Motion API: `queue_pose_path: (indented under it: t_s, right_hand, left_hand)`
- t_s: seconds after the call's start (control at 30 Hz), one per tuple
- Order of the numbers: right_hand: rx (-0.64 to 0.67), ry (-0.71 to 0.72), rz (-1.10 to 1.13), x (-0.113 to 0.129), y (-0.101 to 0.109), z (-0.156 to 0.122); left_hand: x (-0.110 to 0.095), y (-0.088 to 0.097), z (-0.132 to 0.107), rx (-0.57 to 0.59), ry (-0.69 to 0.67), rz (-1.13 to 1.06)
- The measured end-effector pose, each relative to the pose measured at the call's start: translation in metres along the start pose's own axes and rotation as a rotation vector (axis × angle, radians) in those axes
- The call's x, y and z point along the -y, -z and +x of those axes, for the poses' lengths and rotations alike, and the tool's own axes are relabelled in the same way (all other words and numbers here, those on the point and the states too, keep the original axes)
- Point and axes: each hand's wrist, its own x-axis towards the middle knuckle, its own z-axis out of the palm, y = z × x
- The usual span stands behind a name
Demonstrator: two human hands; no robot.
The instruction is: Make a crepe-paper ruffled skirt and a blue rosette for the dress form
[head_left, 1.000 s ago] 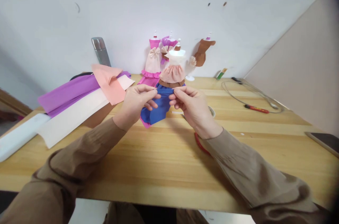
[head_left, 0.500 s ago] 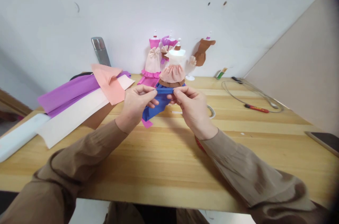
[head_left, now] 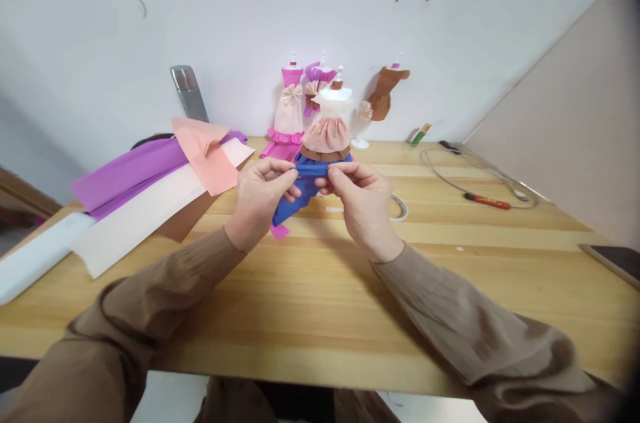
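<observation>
A piece of blue paper (head_left: 296,200) hangs between my hands above the wooden table (head_left: 310,290). My left hand (head_left: 260,200) pinches its upper edge on the left with thumb and fingers closed. Pinching the same edge from the right is my right hand (head_left: 361,203). A pink scrap (head_left: 279,231) shows under the blue piece's lower corner. Just behind my hands stands a small mannequin in a peach and brown paper dress (head_left: 327,130).
Other paper-dressed mannequins (head_left: 290,110) stand by the wall, one in brown (head_left: 386,91). Purple, cream and peach sheets (head_left: 150,190) lie at the left beside a metal flask (head_left: 189,93). A cable and red-handled tool (head_left: 486,200) lie at the right, a phone (head_left: 613,260) at the edge.
The blue paper has been gathered narrower between my pinching fingers, and less of it hangs down. My hands stayed in place; the view shifted slightly.
</observation>
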Motion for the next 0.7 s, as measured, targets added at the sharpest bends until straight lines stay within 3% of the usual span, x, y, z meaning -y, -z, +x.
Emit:
queue_pose_path:
  t_s: [0.37, 0.7]
  right_hand:
    - [-0.018, 0.031, -0.049, -0.005, 0.0, -0.001]
    - [-0.042, 0.074, -0.036, -0.01, 0.001, -0.002]
  left_hand:
    - [0.009, -0.001, 0.002, -0.035, -0.03, -0.013]
    - [0.015, 0.004, 0.004, 0.019, -0.124, 0.027]
